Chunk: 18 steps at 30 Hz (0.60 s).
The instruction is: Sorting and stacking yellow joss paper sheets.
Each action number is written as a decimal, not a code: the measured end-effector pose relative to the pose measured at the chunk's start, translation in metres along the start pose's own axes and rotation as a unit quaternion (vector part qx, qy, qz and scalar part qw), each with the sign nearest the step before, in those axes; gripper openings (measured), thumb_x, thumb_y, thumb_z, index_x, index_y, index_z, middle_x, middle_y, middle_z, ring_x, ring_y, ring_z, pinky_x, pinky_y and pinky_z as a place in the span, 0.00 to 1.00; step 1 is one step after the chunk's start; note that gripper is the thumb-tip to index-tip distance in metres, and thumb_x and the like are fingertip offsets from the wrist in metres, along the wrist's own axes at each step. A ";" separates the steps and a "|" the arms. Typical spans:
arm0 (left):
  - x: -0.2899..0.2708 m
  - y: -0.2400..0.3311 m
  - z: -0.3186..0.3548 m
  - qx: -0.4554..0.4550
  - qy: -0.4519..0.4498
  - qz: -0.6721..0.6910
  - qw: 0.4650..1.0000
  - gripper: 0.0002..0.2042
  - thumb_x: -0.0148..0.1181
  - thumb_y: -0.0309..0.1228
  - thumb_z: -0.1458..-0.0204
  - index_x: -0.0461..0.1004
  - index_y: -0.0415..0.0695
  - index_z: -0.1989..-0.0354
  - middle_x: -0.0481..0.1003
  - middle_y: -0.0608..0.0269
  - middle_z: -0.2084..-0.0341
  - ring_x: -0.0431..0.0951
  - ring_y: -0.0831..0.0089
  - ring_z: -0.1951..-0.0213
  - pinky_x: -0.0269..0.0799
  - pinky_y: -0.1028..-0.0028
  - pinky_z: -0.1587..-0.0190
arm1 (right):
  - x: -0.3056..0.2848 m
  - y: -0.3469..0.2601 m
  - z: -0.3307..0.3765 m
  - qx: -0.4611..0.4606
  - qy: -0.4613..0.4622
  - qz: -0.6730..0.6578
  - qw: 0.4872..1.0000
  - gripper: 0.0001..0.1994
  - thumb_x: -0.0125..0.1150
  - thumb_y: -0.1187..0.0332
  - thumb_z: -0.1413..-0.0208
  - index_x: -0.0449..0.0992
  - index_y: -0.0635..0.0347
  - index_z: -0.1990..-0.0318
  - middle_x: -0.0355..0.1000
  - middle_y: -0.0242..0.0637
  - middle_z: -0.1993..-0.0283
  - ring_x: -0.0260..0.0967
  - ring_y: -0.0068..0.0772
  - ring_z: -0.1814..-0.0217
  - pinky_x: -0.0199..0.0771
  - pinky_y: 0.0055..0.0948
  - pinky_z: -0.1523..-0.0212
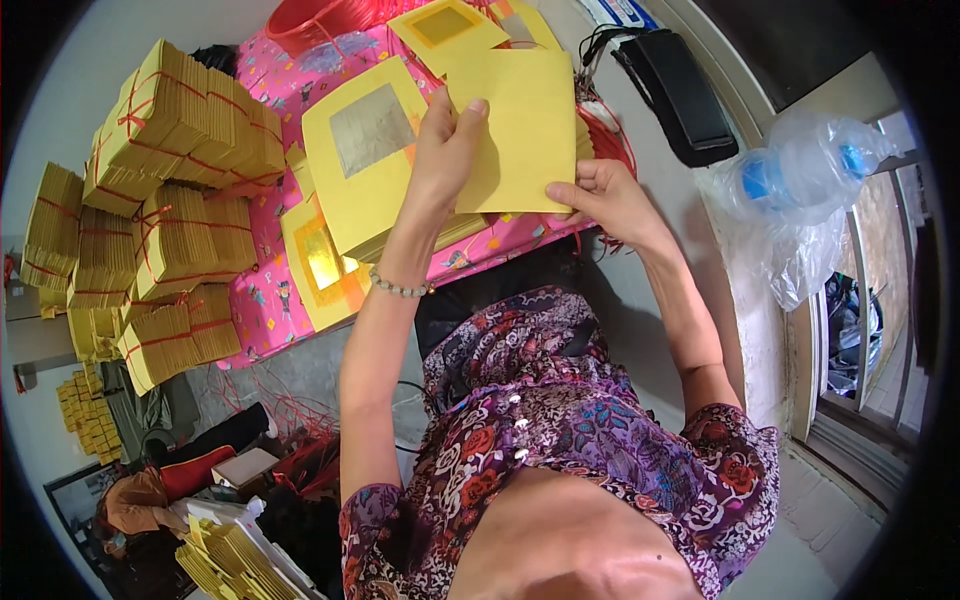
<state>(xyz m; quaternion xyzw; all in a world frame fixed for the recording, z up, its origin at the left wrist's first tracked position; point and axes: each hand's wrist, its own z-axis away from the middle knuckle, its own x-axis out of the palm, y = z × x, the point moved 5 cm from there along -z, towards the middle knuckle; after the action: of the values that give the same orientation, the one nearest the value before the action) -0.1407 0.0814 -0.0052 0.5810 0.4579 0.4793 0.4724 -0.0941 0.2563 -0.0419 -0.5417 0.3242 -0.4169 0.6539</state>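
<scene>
We see both hands raised over the pink patterned cloth (262,300), and we take that cloth as our landmark. The left hand (445,150) pinches the left edge of a plain yellow paper sheet (520,125), thumb on its face near the top, fingers closed behind it. The right hand (605,200) grips the sheet's lower right corner, fingers curled shut on it. The sheet hangs above the cloth's right half, tilted slightly. Beneath it, on the cloth, lies a stack of yellow sheets with a silver foil square (365,150), and lower on the cloth another sheet with a gold foil square (322,265). Along the cloth's left edge stand tied bundles of yellow paper (185,120), bound with red string. Beyond the cloth's right end rests a black case (680,95), with a plastic bag holding a bottle (790,180) further right.
</scene>
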 end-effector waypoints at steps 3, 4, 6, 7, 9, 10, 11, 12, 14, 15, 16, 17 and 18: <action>0.003 0.003 0.003 0.021 0.001 0.002 1.000 0.17 0.45 0.28 0.40 0.60 0.37 0.43 0.71 0.59 0.53 0.70 0.76 0.52 0.65 0.75 0.50 | -0.003 0.003 0.001 0.017 0.012 -0.013 1.000 0.14 0.58 0.66 0.43 0.74 0.65 0.53 0.76 0.33 0.64 0.71 0.15 0.70 0.69 0.14 0.72; 0.003 0.003 0.004 0.023 -0.008 -0.007 1.000 0.17 0.45 0.28 0.40 0.60 0.37 0.43 0.71 0.59 0.53 0.70 0.76 0.53 0.65 0.75 0.50 | -0.006 0.000 -0.002 -0.020 0.020 -0.021 0.999 0.15 0.58 0.65 0.42 0.74 0.66 0.53 0.76 0.34 0.64 0.72 0.17 0.68 0.72 0.17 0.69; 0.009 0.006 0.008 0.024 -0.019 -0.015 0.999 0.17 0.45 0.28 0.39 0.60 0.37 0.43 0.71 0.59 0.53 0.70 0.76 0.53 0.65 0.75 0.50 | -0.013 -0.008 -0.005 -0.056 0.031 -0.028 0.998 0.15 0.58 0.64 0.42 0.74 0.66 0.53 0.76 0.34 0.64 0.73 0.19 0.65 0.75 0.20 0.66; 0.013 0.008 0.012 0.025 -0.030 -0.018 0.999 0.17 0.45 0.28 0.39 0.60 0.37 0.43 0.71 0.59 0.53 0.70 0.76 0.53 0.65 0.75 0.50 | -0.019 -0.014 -0.007 -0.057 0.058 -0.049 0.995 0.15 0.58 0.63 0.42 0.74 0.66 0.53 0.76 0.34 0.64 0.73 0.19 0.65 0.75 0.20 0.65; 0.016 0.009 0.014 0.027 -0.043 -0.022 0.998 0.17 0.45 0.28 0.39 0.60 0.37 0.43 0.71 0.59 0.54 0.70 0.77 0.54 0.65 0.75 0.51 | -0.027 -0.015 -0.014 -0.069 0.077 -0.058 0.993 0.15 0.57 0.62 0.41 0.74 0.64 0.54 0.76 0.34 0.62 0.75 0.21 0.64 0.76 0.21 0.65; 0.015 0.006 0.013 0.025 -0.055 -0.031 0.998 0.18 0.46 0.30 0.39 0.59 0.38 0.41 0.70 0.60 0.52 0.70 0.77 0.52 0.65 0.76 0.50 | -0.030 -0.015 -0.014 -0.070 0.079 -0.058 0.993 0.15 0.57 0.62 0.41 0.74 0.64 0.54 0.76 0.34 0.62 0.75 0.21 0.64 0.76 0.21 0.65; 0.014 0.005 0.012 0.024 -0.065 -0.041 0.997 0.20 0.47 0.31 0.39 0.58 0.38 0.40 0.70 0.61 0.50 0.69 0.78 0.51 0.64 0.77 0.49 | -0.031 -0.014 -0.014 -0.053 0.062 -0.057 0.995 0.15 0.57 0.62 0.42 0.74 0.64 0.54 0.76 0.34 0.62 0.75 0.21 0.64 0.76 0.21 0.65; 0.013 0.004 0.011 0.025 -0.064 -0.040 0.997 0.20 0.47 0.31 0.39 0.58 0.38 0.40 0.70 0.61 0.50 0.69 0.78 0.51 0.64 0.77 0.49 | -0.031 -0.014 -0.015 -0.036 0.045 -0.057 0.997 0.15 0.57 0.62 0.42 0.74 0.65 0.54 0.76 0.34 0.62 0.75 0.21 0.64 0.76 0.21 0.65; 0.013 0.001 0.009 -0.003 -0.082 -0.059 0.995 0.16 0.47 0.29 0.39 0.61 0.36 0.45 0.72 0.59 0.58 0.71 0.78 0.56 0.67 0.76 0.53 | -0.037 -0.020 -0.016 -0.054 0.070 -0.075 0.993 0.16 0.58 0.62 0.42 0.73 0.64 0.52 0.76 0.34 0.63 0.75 0.22 0.65 0.77 0.21 0.66; 0.013 0.001 0.009 -0.005 -0.082 -0.059 0.995 0.16 0.47 0.29 0.39 0.61 0.36 0.45 0.72 0.59 0.58 0.71 0.78 0.56 0.67 0.76 0.53 | -0.041 -0.023 -0.016 -0.073 0.096 -0.092 0.988 0.16 0.58 0.63 0.42 0.72 0.64 0.51 0.76 0.35 0.64 0.75 0.22 0.66 0.77 0.20 0.67; 0.015 0.003 0.008 0.016 -0.090 -0.088 0.992 0.16 0.48 0.30 0.40 0.62 0.36 0.46 0.72 0.59 0.59 0.71 0.77 0.58 0.67 0.76 0.55 | -0.044 -0.023 -0.016 -0.071 0.096 -0.093 0.988 0.16 0.58 0.63 0.42 0.72 0.64 0.51 0.76 0.35 0.64 0.75 0.22 0.66 0.77 0.20 0.67; 0.017 0.006 0.007 0.037 -0.099 -0.118 0.987 0.15 0.49 0.30 0.40 0.63 0.36 0.48 0.73 0.60 0.60 0.71 0.77 0.59 0.68 0.76 0.56 | -0.047 -0.023 -0.017 -0.065 0.072 -0.091 0.991 0.17 0.58 0.63 0.43 0.71 0.63 0.51 0.76 0.35 0.64 0.76 0.22 0.67 0.76 0.19 0.69; 0.018 0.008 0.005 0.036 -0.099 -0.117 0.988 0.15 0.49 0.30 0.40 0.63 0.36 0.48 0.73 0.60 0.60 0.71 0.77 0.59 0.68 0.76 0.56 | -0.050 -0.023 -0.019 -0.060 0.048 -0.088 0.993 0.17 0.59 0.63 0.43 0.70 0.63 0.51 0.76 0.35 0.65 0.76 0.22 0.68 0.76 0.18 0.70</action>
<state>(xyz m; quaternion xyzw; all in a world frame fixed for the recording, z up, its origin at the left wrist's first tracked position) -0.1325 0.0972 0.0049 0.5845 0.4911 0.3439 0.5468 -0.1374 0.2917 -0.0249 -0.5855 0.3305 -0.4786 0.5648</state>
